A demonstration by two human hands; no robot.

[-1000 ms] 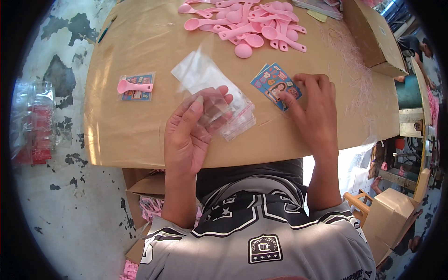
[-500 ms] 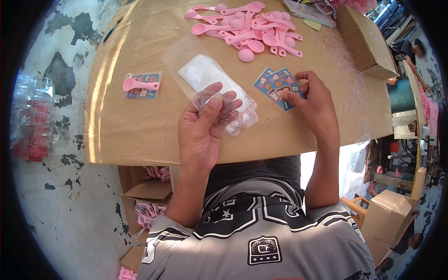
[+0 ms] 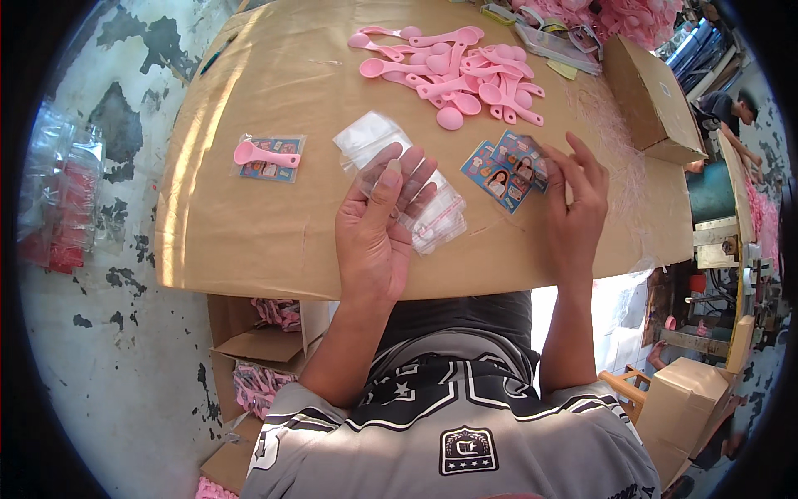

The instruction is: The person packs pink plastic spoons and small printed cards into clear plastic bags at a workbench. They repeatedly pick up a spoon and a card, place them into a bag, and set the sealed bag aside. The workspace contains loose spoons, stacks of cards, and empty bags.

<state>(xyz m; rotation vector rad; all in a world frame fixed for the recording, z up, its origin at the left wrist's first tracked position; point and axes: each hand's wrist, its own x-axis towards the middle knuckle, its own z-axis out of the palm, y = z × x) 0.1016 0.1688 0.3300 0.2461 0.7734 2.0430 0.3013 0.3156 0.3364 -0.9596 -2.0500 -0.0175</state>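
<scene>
At the bottom of the frame, the wearer's grey shirt (image 3: 374, 449) is cut off by the lower edge. Just left of centre, the left hand (image 3: 374, 229) has its thumb pressed toward its fingers, clamped on a clear bag (image 3: 409, 193); the fingers lie slightly apart behind the film. Right of centre, the right hand (image 3: 579, 208) pinches the edge of a blue card (image 3: 522, 156) at its fingertips, one finger lifted away; the thumb's exact contact is hard to make out. The held card is blurred and covers part of the cards (image 3: 484, 171) below it. At centre, the stack of bags (image 3: 440, 231) is partly hidden by the left hand. At left, a pink spoon (image 3: 264, 155) lies over a bagged card (image 3: 287, 169). Toward the top sits a heap of pink spoons (image 3: 453, 83), overlapping too much to count.
</scene>
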